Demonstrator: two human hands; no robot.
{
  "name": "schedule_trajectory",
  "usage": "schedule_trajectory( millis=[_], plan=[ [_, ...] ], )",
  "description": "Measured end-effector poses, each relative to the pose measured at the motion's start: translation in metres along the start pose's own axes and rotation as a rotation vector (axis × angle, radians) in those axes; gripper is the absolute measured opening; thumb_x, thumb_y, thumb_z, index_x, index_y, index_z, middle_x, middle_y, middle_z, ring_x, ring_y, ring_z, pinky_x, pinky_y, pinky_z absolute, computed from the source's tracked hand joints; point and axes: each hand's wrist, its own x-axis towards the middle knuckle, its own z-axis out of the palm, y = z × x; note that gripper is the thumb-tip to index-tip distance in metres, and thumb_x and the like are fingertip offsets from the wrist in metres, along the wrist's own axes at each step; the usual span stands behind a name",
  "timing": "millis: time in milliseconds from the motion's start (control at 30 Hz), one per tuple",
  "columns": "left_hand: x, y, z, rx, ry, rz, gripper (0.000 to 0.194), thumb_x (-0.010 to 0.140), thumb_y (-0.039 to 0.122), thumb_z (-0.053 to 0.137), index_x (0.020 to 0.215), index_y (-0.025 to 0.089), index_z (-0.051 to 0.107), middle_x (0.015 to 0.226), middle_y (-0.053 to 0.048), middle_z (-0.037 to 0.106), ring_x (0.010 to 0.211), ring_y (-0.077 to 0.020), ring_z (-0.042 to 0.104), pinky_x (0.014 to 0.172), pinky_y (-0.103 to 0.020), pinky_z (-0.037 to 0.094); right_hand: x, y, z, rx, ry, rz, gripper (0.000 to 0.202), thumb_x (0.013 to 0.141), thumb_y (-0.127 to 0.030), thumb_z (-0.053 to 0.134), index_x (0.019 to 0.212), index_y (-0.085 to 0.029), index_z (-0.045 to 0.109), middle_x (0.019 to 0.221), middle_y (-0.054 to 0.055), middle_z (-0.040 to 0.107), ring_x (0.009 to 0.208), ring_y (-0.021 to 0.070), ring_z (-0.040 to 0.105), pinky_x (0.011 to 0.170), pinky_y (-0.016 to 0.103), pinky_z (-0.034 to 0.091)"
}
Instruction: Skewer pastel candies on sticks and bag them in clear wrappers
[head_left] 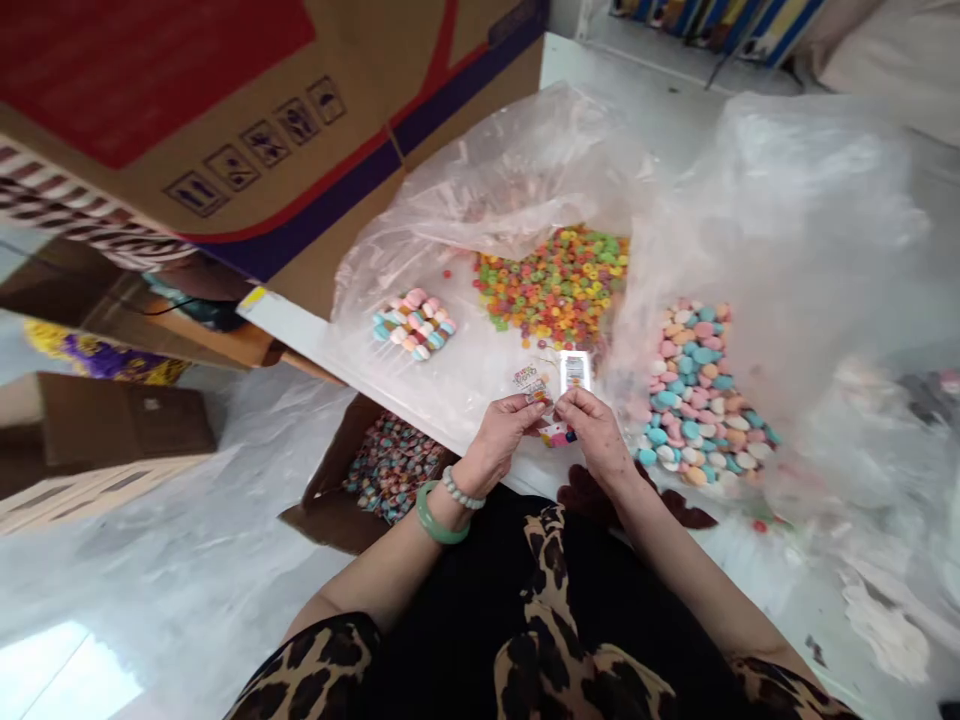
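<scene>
My left hand [501, 432], with a green bangle and a beaded bracelet at its wrist, pinches one side of a small printed clear packet [534, 384]. Close beside it, my right hand [598, 430] pinches the packet's other side, where a white label [575, 370] stands up. A colourful printed part shows below the fingers. Just beyond my hands lies a heap of small multicoloured ring candies [562, 285] on clear plastic. Pastel candies on sticks [415, 324] rest to the left, and loose pastel candies [694, 395] are piled to the right.
A large cardboard box [300, 200] stands at the upper left. Below the table's left edge is an open box of wrapped candies [394, 465]. Crumpled plastic sheeting [810, 220] covers the right side. Another brown box [127, 415] sits at the far left.
</scene>
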Motion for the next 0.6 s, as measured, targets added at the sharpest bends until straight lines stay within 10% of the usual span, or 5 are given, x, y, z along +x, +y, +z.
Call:
schedule_trajectory(
  millis=[133,600],
  plan=[
    [0.004,0.001,-0.023,-0.174,0.189,0.131,0.032,0.051,0.034,0.087,0.064,0.012,0.069,0.059,0.0,0.062,0.055,-0.0085,0.051,0.059,-0.024,0.04,0.008,0.008,0.037,-0.04,-0.069,0.039,0.024,0.065,-0.036,0.076,0.074,-0.021,0.059,0.062,-0.005,0.055,0.059,0.0116,0.047,0.057,0.025,0.04],
    [0.0,0.047,-0.096,-0.46,0.304,0.262,0.021,0.065,0.027,0.081,0.064,0.013,0.064,0.06,-0.001,0.064,0.052,-0.008,0.053,0.056,-0.023,0.042,0.041,-0.007,0.116,-0.197,-0.198,0.001,0.016,0.065,-0.033,0.07,0.071,-0.02,0.061,0.062,-0.005,0.055,0.06,0.0108,0.048,0.06,0.025,0.041]
  ],
)
